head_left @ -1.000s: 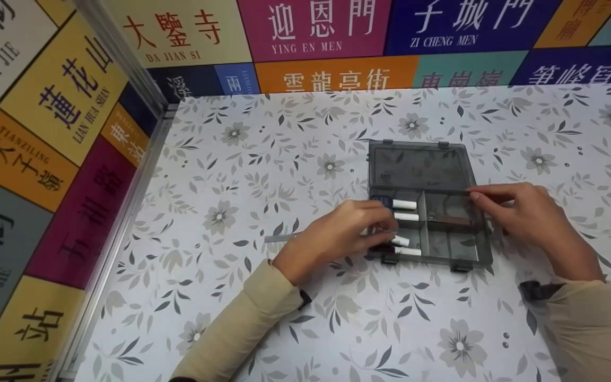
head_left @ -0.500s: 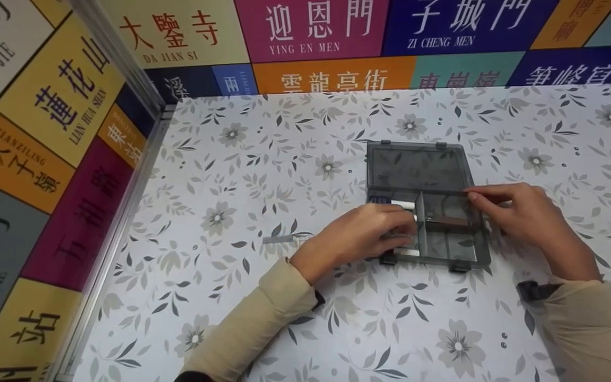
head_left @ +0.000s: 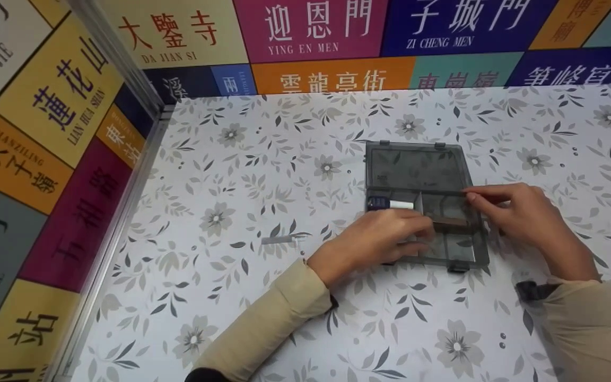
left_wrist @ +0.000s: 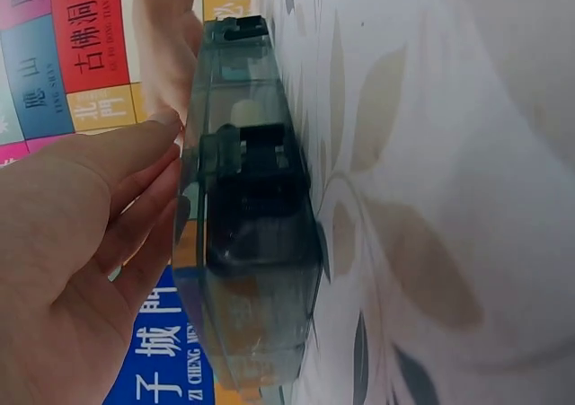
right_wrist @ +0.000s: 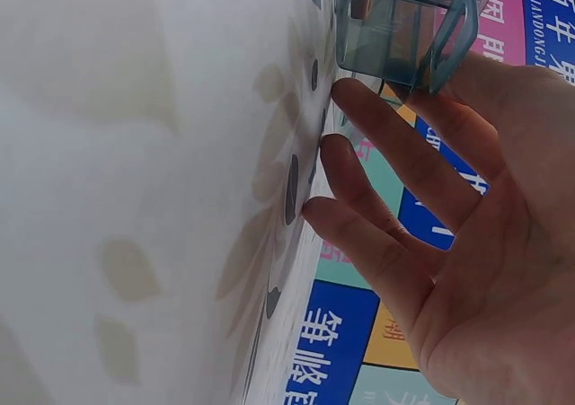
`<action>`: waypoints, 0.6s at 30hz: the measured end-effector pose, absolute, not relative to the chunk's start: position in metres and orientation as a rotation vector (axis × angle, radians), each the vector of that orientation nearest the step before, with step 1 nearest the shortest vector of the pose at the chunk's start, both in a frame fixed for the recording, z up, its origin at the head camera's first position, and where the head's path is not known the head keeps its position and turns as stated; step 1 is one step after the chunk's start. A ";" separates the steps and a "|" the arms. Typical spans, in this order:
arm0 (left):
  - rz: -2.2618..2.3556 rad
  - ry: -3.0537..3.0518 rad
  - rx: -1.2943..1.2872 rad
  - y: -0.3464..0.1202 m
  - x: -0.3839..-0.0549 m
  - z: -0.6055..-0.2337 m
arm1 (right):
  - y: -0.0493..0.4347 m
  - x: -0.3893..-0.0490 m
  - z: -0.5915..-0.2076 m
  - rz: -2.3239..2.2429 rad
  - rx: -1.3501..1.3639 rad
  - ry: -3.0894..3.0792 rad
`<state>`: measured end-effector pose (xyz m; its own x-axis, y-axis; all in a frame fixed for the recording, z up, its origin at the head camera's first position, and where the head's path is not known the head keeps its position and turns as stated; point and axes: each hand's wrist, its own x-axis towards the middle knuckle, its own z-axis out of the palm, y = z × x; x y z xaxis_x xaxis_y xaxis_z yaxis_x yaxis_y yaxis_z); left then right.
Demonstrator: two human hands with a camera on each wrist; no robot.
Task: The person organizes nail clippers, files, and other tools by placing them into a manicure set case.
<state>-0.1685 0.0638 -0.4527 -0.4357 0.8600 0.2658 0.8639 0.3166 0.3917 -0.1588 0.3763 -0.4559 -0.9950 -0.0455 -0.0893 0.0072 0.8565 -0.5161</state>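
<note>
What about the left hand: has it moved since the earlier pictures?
Yes: in the head view, the left hand has moved rightward across the stationary box.

Grey box partly hidden behind the left hand's fingers.

Box on table; bottle inside, at left.

Box in high head, close wrist views
</note>
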 end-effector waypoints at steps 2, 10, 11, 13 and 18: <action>-0.763 -2.559 -1.666 0.066 -0.167 -0.453 | 0.377 -0.158 -0.456 -0.818 -0.037 2.933; -0.761 -2.596 -1.664 0.069 -0.167 -0.456 | 0.377 -0.160 -0.455 -0.814 -0.049 2.933; -0.763 -2.598 -1.664 0.069 -0.167 -0.456 | 0.377 -0.160 -0.455 -0.813 -0.051 2.934; -0.768 -2.594 -1.670 0.068 -0.167 -0.457 | 0.377 -0.160 -0.455 -0.811 -0.053 2.941; -0.774 -2.543 -1.677 0.064 -0.166 -0.456 | 0.377 -0.160 -0.455 -0.813 -0.052 2.953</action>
